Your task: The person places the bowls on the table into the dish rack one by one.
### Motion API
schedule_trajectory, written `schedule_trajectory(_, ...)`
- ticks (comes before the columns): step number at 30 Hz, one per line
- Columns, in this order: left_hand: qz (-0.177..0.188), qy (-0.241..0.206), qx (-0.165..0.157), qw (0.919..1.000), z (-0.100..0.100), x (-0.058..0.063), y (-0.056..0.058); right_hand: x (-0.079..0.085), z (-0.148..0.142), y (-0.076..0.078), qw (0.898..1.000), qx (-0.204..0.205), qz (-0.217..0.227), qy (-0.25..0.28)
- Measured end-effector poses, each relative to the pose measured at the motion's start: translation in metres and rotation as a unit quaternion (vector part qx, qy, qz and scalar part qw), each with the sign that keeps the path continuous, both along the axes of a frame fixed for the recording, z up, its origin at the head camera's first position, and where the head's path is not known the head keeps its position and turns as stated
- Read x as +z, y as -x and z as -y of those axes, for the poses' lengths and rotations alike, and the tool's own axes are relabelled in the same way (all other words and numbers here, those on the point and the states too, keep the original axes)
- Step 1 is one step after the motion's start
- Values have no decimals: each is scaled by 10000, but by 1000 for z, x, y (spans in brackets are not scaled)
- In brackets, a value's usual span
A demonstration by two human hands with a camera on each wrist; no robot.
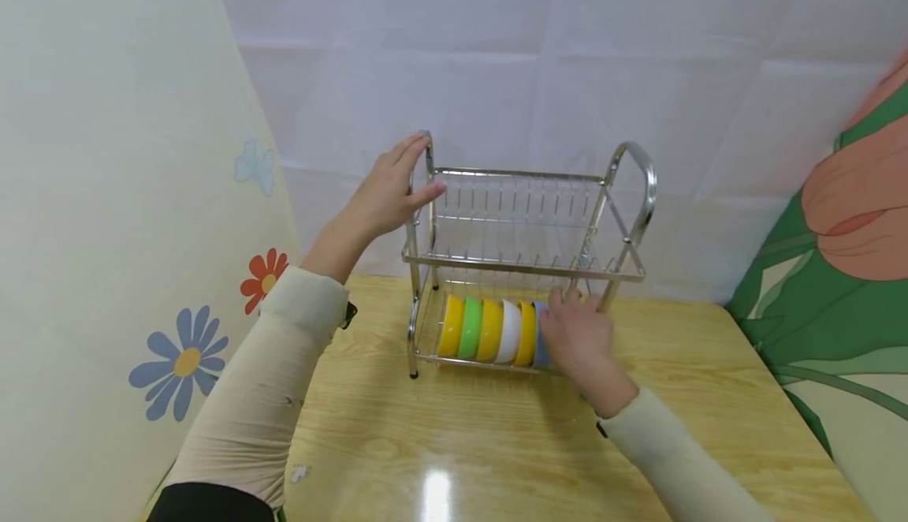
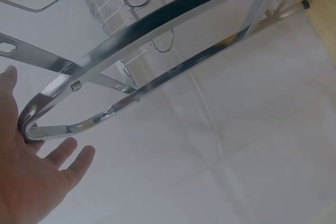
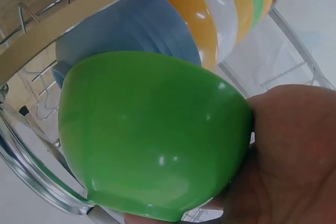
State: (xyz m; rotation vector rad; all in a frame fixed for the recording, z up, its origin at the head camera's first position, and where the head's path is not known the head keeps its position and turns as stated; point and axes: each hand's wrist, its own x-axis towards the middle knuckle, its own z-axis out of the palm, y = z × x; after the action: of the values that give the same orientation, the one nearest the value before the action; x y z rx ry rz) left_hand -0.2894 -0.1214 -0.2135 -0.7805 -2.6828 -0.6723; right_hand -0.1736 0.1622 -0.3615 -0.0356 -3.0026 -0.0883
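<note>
A two-tier metal dish rack (image 1: 525, 270) stands on a wooden table. My left hand (image 1: 390, 191) rests against the curved top of its left side frame. In the left wrist view the fingers (image 2: 79, 166) of that hand reach past the bend of the bar, not wrapped round it. My right hand (image 1: 578, 337) is at the right end of the lower tier and grips a green bowl (image 3: 155, 135). The bowl lies on its side, close against a blue bowl (image 3: 131, 27). In the head view my hand hides the green bowl.
On the lower tier several bowls stand on edge in a row: yellow, light green (image 1: 470, 329), white (image 1: 508, 333) and blue. The upper tier (image 1: 511, 222) is bare wire. Behind the rack hangs a white sheet (image 1: 525, 57). Flower-printed panels (image 1: 187, 360) flank the table (image 1: 511, 435).
</note>
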Motion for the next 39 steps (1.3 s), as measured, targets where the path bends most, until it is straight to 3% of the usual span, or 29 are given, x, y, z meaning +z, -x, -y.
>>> schedule_trajectory(12,-93,49,67,9999,-1,-5,-1,-16,-5,6,9998,80,-133,106)
schedule_trajectory(23,-290,111,-26,9995,-5,-3,0,-25,-14,14,9983,-144,194,529)
schedule_trajectory(31,-346,173,92,9992,0,-3,2,-30,-16,14,9972,-101,235,699)
schedule_trajectory(39,-399,98,71,9991,1,2,9,-34,-14,15,9974,16,-146,711)
